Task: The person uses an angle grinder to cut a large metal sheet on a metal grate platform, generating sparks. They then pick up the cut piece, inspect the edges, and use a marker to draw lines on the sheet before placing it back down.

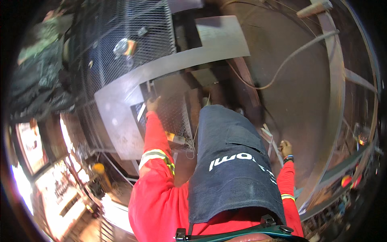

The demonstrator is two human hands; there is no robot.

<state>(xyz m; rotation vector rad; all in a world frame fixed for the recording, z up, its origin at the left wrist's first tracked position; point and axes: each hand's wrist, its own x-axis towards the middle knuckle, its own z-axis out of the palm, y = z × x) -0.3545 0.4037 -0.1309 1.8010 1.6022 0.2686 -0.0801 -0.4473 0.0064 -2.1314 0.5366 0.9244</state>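
My left hand [153, 104] reaches forward at the inner edge of a flat, cut-out grey metal sheet [117, 115]. Its fingers close around the lower end of a small metal piece [150, 86], whose kind I cannot make out. On the right, my right hand [285, 148] is low, with its fingers curled beside a pale metal bar [275, 150]. Whatever those fingers hold, if anything, is hidden. A dark blue apron [234, 161] covers my front and hides part of the work between my arms.
Metal mesh [149, 44] spreads at the far left, with a roundish clear and orange item [125, 47] on it. A cable [290, 58] curves across the brown metal surface [298, 97] on the right. A steel beam [336, 88] runs along the right side.
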